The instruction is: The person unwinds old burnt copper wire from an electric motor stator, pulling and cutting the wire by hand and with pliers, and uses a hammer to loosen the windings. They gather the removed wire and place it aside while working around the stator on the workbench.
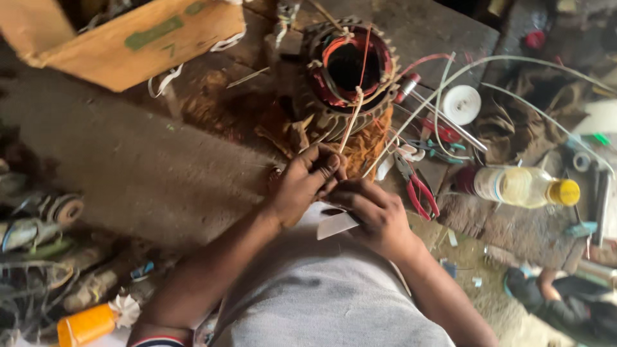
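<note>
Seen from above, a thin pale strip [352, 119] is pinched between the fingers of the left hand [307, 182] and the right hand [375, 215], both closed on it just in front of a ribbed motor shell [344, 77] lying on the table [148, 167], its open end with red and copper windings tilted toward the person so the strip can be led up to it. A white slip of card [337, 225] is tucked under the right hand, and red-handled pliers [419, 189] and a yellow-capped bottle [520, 186] are laid within reach to the right.
</note>
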The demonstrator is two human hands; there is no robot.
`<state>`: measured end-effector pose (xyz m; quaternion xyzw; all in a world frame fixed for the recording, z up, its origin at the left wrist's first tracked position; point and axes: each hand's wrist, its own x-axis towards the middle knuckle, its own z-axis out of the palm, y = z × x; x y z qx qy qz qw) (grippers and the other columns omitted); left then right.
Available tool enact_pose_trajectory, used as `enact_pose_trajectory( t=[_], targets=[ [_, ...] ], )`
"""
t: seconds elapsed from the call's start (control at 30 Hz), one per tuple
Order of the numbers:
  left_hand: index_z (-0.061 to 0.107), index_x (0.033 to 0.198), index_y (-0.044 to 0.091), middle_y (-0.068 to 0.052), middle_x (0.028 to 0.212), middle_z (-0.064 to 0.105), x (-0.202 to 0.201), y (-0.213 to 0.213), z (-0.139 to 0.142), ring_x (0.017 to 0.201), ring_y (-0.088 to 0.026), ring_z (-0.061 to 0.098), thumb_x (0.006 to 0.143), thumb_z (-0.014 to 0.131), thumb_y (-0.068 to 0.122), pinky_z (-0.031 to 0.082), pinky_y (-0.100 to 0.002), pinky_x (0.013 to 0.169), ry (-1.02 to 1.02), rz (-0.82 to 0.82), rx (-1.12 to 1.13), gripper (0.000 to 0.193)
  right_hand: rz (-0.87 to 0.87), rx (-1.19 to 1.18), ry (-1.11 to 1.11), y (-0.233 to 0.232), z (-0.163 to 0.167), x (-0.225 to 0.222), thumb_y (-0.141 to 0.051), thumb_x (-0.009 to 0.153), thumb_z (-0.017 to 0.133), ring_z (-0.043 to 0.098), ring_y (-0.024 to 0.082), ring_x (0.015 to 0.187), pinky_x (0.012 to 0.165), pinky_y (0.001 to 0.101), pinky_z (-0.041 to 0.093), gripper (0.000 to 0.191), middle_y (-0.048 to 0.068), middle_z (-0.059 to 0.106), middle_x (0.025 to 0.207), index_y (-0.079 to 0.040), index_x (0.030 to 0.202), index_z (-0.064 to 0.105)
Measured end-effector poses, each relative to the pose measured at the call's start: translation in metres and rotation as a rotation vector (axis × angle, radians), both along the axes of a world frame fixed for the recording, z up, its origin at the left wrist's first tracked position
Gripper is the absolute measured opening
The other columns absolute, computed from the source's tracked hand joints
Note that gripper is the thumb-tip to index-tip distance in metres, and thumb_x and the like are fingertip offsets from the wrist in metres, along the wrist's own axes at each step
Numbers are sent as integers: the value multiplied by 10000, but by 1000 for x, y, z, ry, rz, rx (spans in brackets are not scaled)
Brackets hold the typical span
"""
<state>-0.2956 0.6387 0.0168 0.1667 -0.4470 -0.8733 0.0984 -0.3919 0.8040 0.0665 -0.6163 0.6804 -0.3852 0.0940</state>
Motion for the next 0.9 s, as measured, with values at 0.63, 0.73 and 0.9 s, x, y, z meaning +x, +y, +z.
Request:
enact_pose_trajectory(
  t=[0.63, 0.73, 0.9],
  targets=[
    [698, 936, 128, -10, 823, 740, 76, 36, 17, 807, -182, 710, 908, 676, 23, 565, -335, 642, -320, 477, -1591, 111, -30, 117, 349, -12, -52, -17, -245, 1008, 662, 649, 266, 529, 429, 398, 497, 157, 109, 687, 749, -95, 1049, 639],
    [710, 911, 121, -12, 797, 746, 76, 38, 19, 765, -177, 705, 914, 689, 39, 550, -329, 595, -312, 494, -1615, 85, -124, 153, 355, -12, -51, -24, -238, 1033, 671, 643, 262, 521, 443, 400, 509, 147, 103, 681, 733, -95, 1053, 643],
    [707, 992, 94, -48, 785, 736, 76, 40, 17, 697, -167, 695, 968, 703, 119, 549, -313, 561, -316, 468, -1666, 35, -44, 254, 249, -11, -61, -26, -190, 1041, 639, 632, 220, 453, 377, 373, 500, 136, 106, 688, 732, -63, 1088, 650]
  ],
)
